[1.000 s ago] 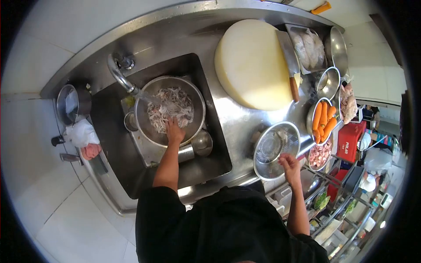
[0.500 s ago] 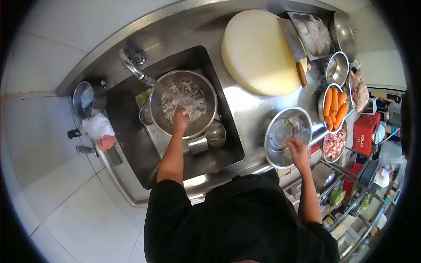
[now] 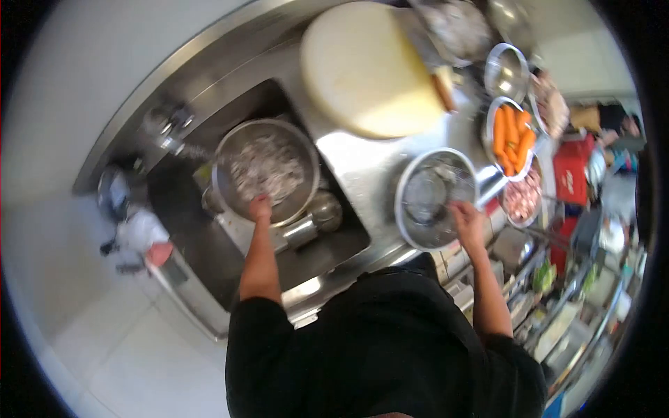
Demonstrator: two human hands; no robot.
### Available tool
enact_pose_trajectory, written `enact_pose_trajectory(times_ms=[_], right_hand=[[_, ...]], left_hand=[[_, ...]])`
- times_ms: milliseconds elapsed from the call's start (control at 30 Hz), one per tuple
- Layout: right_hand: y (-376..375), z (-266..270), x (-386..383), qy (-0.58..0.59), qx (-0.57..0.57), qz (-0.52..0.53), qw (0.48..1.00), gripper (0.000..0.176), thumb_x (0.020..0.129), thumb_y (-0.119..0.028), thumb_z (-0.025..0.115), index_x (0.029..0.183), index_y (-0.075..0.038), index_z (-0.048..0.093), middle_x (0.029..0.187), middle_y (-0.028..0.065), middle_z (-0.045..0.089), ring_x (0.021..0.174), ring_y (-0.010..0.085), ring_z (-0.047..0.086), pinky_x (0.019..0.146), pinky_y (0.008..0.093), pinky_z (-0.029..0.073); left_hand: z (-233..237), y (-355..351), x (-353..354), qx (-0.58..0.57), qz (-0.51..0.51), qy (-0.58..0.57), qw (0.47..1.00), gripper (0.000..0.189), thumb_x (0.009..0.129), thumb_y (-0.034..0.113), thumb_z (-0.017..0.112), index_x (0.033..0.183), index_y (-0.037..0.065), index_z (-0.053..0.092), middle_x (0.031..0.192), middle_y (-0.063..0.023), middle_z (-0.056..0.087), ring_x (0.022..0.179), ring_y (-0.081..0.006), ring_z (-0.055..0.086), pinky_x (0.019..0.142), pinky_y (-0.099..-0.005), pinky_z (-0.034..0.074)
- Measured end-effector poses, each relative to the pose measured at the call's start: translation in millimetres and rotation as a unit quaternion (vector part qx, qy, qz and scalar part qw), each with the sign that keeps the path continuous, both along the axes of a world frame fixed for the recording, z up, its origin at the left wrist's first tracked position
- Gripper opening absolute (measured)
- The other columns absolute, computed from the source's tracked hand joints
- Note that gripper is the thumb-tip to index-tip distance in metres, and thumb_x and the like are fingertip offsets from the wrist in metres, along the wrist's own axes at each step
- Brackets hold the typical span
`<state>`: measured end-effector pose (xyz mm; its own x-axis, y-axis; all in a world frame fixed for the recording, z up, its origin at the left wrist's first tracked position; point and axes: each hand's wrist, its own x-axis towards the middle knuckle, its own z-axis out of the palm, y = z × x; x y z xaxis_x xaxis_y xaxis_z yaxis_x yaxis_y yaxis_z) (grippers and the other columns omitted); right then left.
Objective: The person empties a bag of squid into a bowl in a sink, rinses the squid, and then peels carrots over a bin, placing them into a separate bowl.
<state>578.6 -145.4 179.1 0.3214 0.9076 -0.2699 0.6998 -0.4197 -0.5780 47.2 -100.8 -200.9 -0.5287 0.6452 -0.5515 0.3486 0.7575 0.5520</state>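
In the sink a metal bowl [image 3: 311,167] holds pale, wet strips [image 3: 268,167] of food, perhaps meat or seafood. My left hand [image 3: 260,207] is at the bowl's near side, beside the strips, its fingers smeared by motion. To the right of the sink, a metal colander [image 3: 411,233] stands on the counter with a few pale scraps in it. My right hand [image 3: 468,221] is closed at the colander's right rim, fingertips over the inside. The faucet [image 3: 164,136] points toward the metal bowl, and water runs from it.
A round cutting board [image 3: 369,70] with a cleaver [image 3: 439,87] lies behind the colander. Bowls of carrots [image 3: 512,139] and cut pink meat [image 3: 523,198] stand at the right. A metal container [image 3: 300,233] lies in the sink. White bag [image 3: 143,230] at the left edge.
The view has shifted and blurred. My left hand has drawn back from the strips to the bowl's near side. My right hand has gone from over the colander to its right rim.
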Motion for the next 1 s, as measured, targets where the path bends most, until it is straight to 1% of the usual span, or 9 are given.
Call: enact_pose_trajectory(times_ms=[300,433,533,567,633,733,833,933,1000], right_hand=[[-18.7,-5.4,28.6,-0.138,0.163,-0.064,0.975,0.016,0.08,-0.006,0.065,0.095,-0.005,0.067,0.102,0.0144,0.063,0.099,0.0349,0.06,0.088,0.0409,0.048],[-35.7,-13.5,38.0,-0.106,0.155,-0.145,0.971,0.021,0.081,-0.01,0.068,0.1,-0.003,0.066,0.1,0.0145,0.063,0.091,0.0309,0.062,0.082,0.0396,0.05],[-48.0,-19.9,51.2,-0.009,0.096,-0.196,0.976,0.032,0.086,-0.021,0.071,0.107,0.001,0.065,0.091,0.0129,0.066,0.077,0.0205,0.063,0.072,0.0345,0.052],[-57.7,-39.5,62.6,0.048,0.089,-0.212,0.972,0.038,0.088,-0.027,0.071,0.11,0.002,0.065,0.086,0.0115,0.067,0.074,0.0158,0.062,0.07,0.0313,0.052],[-65.2,-40.8,58.8,0.111,0.065,-0.256,0.958,0.039,0.088,-0.029,0.07,0.111,0.002,0.065,0.085,0.0106,0.067,0.074,0.0148,0.062,0.07,0.0309,0.052],[-66.4,-36.0,48.4,0.006,0.125,-0.22,0.967,0.035,0.085,-0.024,0.071,0.11,0.0,0.064,0.092,0.0124,0.065,0.082,0.0209,0.063,0.075,0.0334,0.051],[-48.2,-5.7,28.5,-0.175,0.198,-0.107,0.959,0.034,0.078,-0.011,0.072,0.109,-0.001,0.061,0.111,0.0167,0.059,0.099,0.0345,0.059,0.084,0.0395,0.05],[-6.0,-14.8,19.1,-0.051,0.169,0.02,0.984,0.042,0.078,-0.011,0.07,0.117,-0.004,0.059,0.119,0.016,0.057,0.106,0.0359,0.056,0.091,0.0408,0.047],[24.8,-35.2,3.7,-0.127,0.163,0.052,0.977,0.045,0.078,-0.01,0.069,0.121,-0.006,0.058,0.123,0.0167,0.055,0.113,0.0372,0.052,0.096,0.0424,0.045]], left_hand=[[62.5,19.9,36.4,0.099,-0.101,-0.198,0.97,0.016,0.088,0.017,0.065,0.086,0.002,0.071,0.08,-0.0063,0.069,0.071,-0.0177,0.062,0.068,-0.0334,0.05],[141.4,14.2,51.9,-0.103,-0.259,-0.058,0.958,0.034,0.085,0.035,0.071,0.091,0.001,0.071,0.081,-0.0108,0.069,0.073,-0.0231,0.065,0.075,-0.0362,0.051],[138.6,-1.7,43.7,-0.107,-0.027,-0.305,0.946,0.04,0.084,0.037,0.072,0.101,0.001,0.069,0.088,-0.0111,0.069,0.084,-0.024,0.067,0.08,-0.0356,0.05],[148.3,-6.0,46.1,-0.082,-0.172,-0.14,0.972,0.04,0.085,0.035,0.072,0.104,0.0,0.068,0.092,-0.0106,0.069,0.087,-0.0233,0.067,0.081,-0.0354,0.05],[226.3,-10.3,76.6,-0.024,-0.427,0.205,0.88,0.04,0.085,0.031,0.072,0.109,0.0,0.067,0.098,-0.0095,0.069,0.093,-0.0219,0.066,0.084,-0.035,0.05],[218.8,-8.2,90.6,0.081,-0.167,-0.143,0.972,0.035,0.086,0.023,0.072,0.111,-0.001,0.066,0.103,-0.0098,0.069,0.098,-0.0205,0.064,0.086,-0.0342,0.05],[240.1,-1.0,125.1,0.187,-0.222,-0.12,0.949,0.031,0.088,0.016,0.07,0.112,-0.002,0.065,0.105,-0.0111,0.068,0.097,-0.0184,0.064,0.085,-0.0309,0.051],[261.7,5.7,178.6,0.162,-0.255,-0.225,0.926,0.035,0.091,0.02,0.068,0.118,-0.002,0.062,0.109,-0.0136,0.067,0.098,-0.0171,0.065,0.085,-0.0286,0.051],[314.2,0.1,224.3,0.129,-0.327,-0.282,0.892,0.043,0.094,0.022,0.063,0.13,0.002,0.054,0.121,-0.0127,0.063,0.094,-0.0182,0.066,0.079,-0.0299,0.052]])
